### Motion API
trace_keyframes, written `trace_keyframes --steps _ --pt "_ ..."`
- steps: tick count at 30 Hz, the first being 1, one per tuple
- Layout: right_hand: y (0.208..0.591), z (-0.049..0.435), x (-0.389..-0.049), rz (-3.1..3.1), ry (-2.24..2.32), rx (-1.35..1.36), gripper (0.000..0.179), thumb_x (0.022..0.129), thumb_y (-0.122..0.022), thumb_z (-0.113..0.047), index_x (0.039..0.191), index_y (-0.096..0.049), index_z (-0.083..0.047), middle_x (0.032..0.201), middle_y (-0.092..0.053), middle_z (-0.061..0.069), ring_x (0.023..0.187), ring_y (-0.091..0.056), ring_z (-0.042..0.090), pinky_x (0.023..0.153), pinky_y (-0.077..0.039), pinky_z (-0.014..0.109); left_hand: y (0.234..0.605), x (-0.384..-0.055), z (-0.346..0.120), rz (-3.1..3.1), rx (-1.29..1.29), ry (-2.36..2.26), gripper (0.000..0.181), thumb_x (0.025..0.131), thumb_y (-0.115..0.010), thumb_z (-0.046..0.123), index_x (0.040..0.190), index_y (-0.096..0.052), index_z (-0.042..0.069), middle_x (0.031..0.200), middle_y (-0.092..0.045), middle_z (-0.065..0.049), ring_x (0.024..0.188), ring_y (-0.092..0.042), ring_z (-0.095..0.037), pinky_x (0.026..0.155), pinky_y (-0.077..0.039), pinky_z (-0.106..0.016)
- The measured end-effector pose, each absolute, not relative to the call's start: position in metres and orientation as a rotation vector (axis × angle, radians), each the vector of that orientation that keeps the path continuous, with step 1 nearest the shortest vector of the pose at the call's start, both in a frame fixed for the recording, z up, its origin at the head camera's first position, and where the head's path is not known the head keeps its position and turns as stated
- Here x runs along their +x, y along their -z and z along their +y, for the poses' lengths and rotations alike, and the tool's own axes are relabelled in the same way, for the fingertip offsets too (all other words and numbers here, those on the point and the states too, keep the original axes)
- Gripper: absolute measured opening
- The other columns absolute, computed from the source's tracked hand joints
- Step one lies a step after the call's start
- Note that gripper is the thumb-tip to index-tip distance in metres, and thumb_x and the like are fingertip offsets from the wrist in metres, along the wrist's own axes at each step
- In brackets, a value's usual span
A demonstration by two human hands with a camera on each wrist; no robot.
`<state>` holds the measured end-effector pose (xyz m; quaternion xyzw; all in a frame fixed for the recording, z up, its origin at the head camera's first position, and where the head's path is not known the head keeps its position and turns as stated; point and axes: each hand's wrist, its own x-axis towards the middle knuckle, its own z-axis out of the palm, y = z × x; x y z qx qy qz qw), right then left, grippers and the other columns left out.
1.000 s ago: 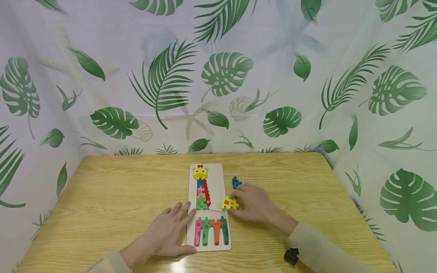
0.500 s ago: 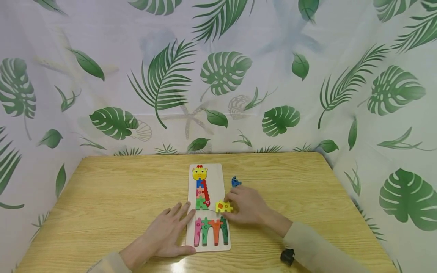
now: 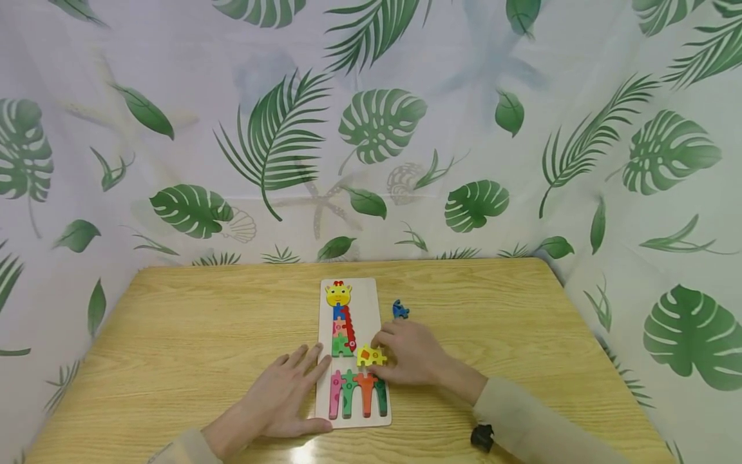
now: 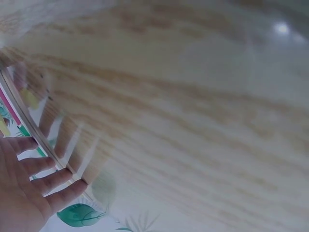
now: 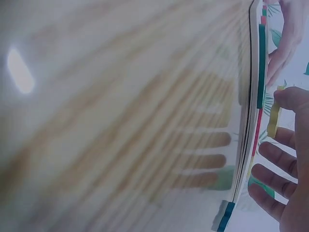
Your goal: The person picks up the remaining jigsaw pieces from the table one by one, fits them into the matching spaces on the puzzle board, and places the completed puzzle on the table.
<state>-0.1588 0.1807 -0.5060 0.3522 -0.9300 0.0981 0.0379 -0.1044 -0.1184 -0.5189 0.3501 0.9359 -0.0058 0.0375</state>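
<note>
A pale wooden giraffe puzzle board (image 3: 366,303) lies lengthwise on the table. Its yellow head, the neck pieces and several coloured leg pieces sit in it, with a bare gap between neck and legs. My right hand (image 3: 414,353) pinches a yellow puzzle piece (image 3: 371,356) with an orange diamond over the right of that gap. In the right wrist view, thumb and forefinger hold the yellow piece (image 5: 274,117) on edge, apart from the board's surface. Fingers spread and straight, my left hand (image 3: 290,396) rests against the board's left edge, as the left wrist view also shows.
Just beyond the right hand, a small blue puzzle piece (image 3: 400,309) lies on the wooden table (image 3: 220,316), right of the board. A leaf-patterned cloth (image 3: 371,161) hangs behind the table and at both sides.
My right hand has carried the yellow piece leftward and slightly nearer, from the board's right edge to over the gap. The left hand and the board have stayed in place.
</note>
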Motion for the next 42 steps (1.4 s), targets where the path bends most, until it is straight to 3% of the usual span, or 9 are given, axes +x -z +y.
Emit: trace_keyframes --steps 20,42 --pt "0.507 0.164 -0.158 -2.834 -0.152 1.155 0.041 0.091 -0.07 -0.064 0.102 -0.075 -0.025 0.088 -0.067 -0.012 0.076 -0.05 0.005 0.069 -0.046 0.019 0.517 -0.103 -0.117 2.857 1.072 0.012 0.112 0.086 -0.04 0.095 0.164 -0.039 0.015 0.169 -0.041 -0.016 0.149 -0.05 -0.04 0.114 -0.051 -0.052" --pt "0.508 0.153 -0.156 -2.847 -0.158 1.185 0.04 0.094 -0.069 -0.063 0.109 -0.074 -0.026 0.095 -0.069 -0.012 0.082 -0.053 0.004 0.074 -0.048 0.019 0.516 -0.102 -0.116 2.87 1.073 0.029 0.112 0.086 -0.041 0.094 0.164 -0.04 0.014 0.169 -0.041 -0.015 0.149 -0.05 -0.039 0.114 -0.051 -0.052"
